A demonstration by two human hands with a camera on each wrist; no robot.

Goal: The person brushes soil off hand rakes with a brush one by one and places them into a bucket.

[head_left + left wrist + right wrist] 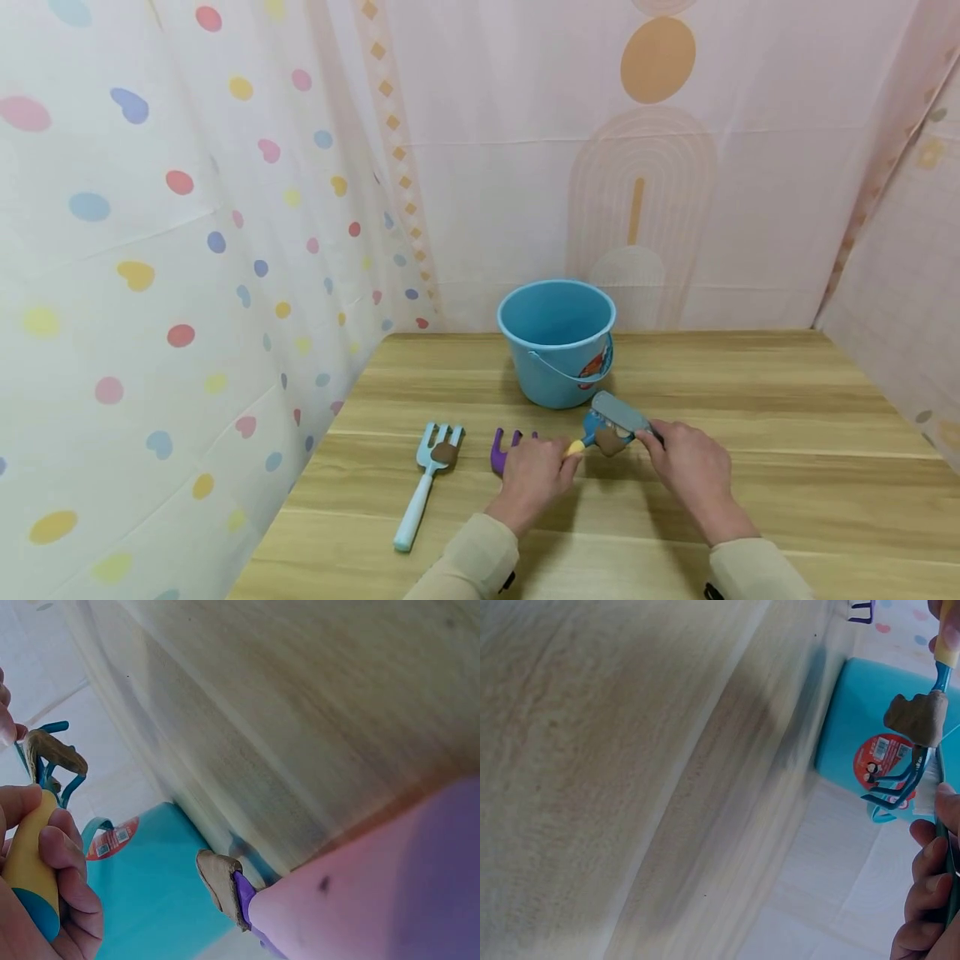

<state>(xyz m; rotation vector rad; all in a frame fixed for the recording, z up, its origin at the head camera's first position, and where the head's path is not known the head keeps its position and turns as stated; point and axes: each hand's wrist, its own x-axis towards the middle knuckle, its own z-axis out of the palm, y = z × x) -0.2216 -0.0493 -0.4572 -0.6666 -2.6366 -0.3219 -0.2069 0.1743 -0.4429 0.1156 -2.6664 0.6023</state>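
Two pale sleeves [474,552] reach in from the bottom edge, nearest the camera, and lead to two hands working close together above the surface [817,467]. The left hand [534,479] grips the yellow handle of a small rake [588,440], its fingers curled round and the thumb laid along it, so the rake's head stands clear of that hand, between the two. The rake's long axis runs slantwise across the person's front: handle end at the left, blue tines pointing right and slightly away. A brown lump [612,441] sits on its head. The right hand [693,467] holds the dark handle of a brush [618,412], whose grey-backed head points left and away, lying over the tines; the right wrist view shows pale bristles right beside them, though firm contact cannot be told. Just past the left hand and partly hidden by it, a purple rake [497,454] turns its tines away from the person. Farther left, a light-blue fork [417,506] lies flat, long axis mostly front to back, tines away, handle end near; another brown lump [445,453] rests at the base of its tines. Beyond the hands a blue bucket [551,371] stands upright, its handle hanging down the side.
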